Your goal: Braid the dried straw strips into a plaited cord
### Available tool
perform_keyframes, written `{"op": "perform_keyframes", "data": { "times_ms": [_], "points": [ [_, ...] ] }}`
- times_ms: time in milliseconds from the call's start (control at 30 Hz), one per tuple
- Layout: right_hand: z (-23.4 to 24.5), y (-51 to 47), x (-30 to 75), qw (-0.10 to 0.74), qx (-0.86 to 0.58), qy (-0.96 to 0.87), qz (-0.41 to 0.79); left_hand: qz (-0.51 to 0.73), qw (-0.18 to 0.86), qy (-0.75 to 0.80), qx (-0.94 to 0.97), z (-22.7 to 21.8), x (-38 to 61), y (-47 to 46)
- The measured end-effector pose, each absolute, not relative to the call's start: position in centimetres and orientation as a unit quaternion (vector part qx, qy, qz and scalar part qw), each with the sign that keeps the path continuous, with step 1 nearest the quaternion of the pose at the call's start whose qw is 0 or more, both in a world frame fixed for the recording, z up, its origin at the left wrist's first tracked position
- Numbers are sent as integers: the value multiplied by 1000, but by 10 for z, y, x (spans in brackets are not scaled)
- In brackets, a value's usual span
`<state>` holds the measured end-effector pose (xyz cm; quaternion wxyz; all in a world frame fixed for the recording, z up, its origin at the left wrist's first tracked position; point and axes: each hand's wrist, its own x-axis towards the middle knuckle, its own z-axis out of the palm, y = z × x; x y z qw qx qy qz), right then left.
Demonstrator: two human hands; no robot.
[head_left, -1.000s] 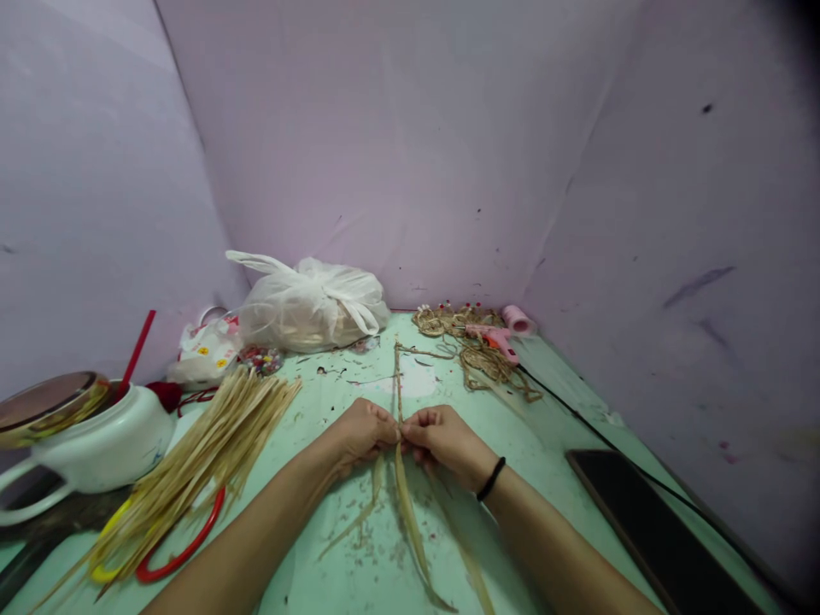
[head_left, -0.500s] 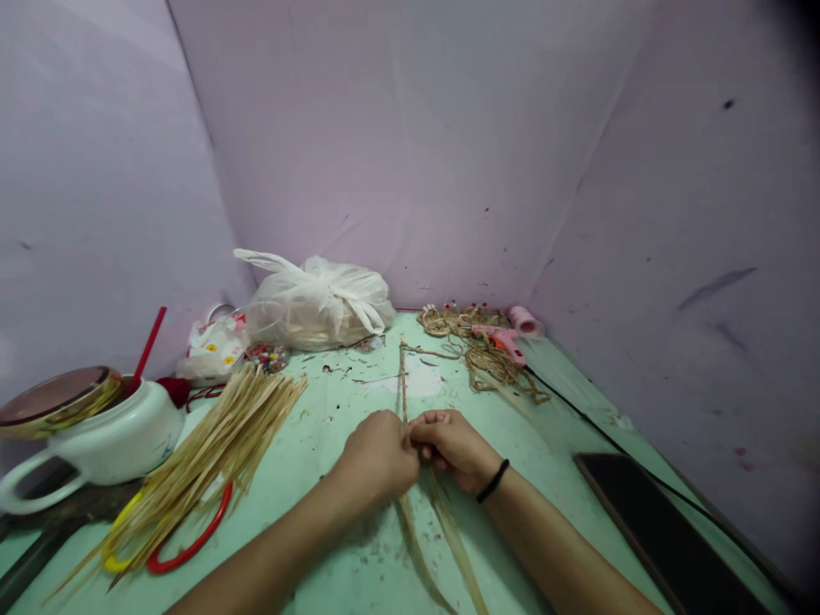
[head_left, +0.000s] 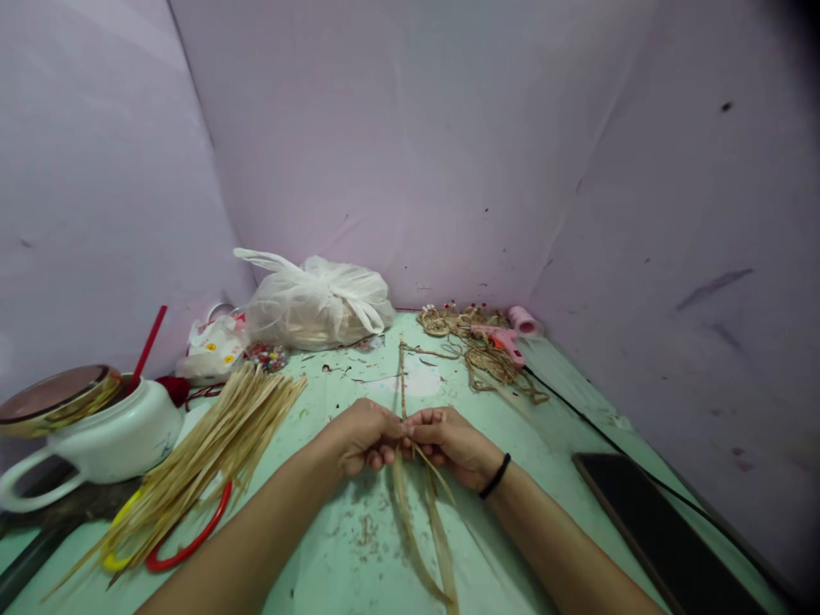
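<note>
My left hand [head_left: 370,436] and my right hand [head_left: 452,444] meet over the middle of the table, fingertips pinched together. Between them they grip a thin braided straw cord [head_left: 403,380], which runs straight away from me to a point near the back of the table. Loose flat straw strips [head_left: 413,547] hang from the pinch toward me, and a shorter end sticks out below my right fingers. A black band circles my right wrist. Exactly how the strands cross between the fingertips is hidden.
A bundle of dry straw [head_left: 224,444] lies left, over red and yellow handles [head_left: 198,542]. Behind stand a white cup [head_left: 131,431] and a tied plastic bag [head_left: 324,307]. At right are coiled cord [head_left: 496,363], a pink glue gun [head_left: 503,339], a pink spool [head_left: 525,322] and a phone [head_left: 659,530].
My left hand has turned and shifted slightly left, its fingers now showing below the cord. A short strip end now shows under my right fingers. The hanging strips have swung.
</note>
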<state>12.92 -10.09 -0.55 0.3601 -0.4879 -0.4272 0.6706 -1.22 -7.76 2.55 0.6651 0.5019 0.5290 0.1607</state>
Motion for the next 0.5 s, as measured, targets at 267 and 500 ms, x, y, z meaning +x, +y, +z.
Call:
{"op": "perform_keyframes", "data": {
  "times_ms": [267, 500],
  "points": [
    [-18, -96, 127, 330, -543, -520, 571, 144, 570, 599, 544, 10, -7, -79],
    [-11, -101, 131, 245, -648, -656, 300, 190, 516, 611, 569, 6, -1, -83]
  ]
}}
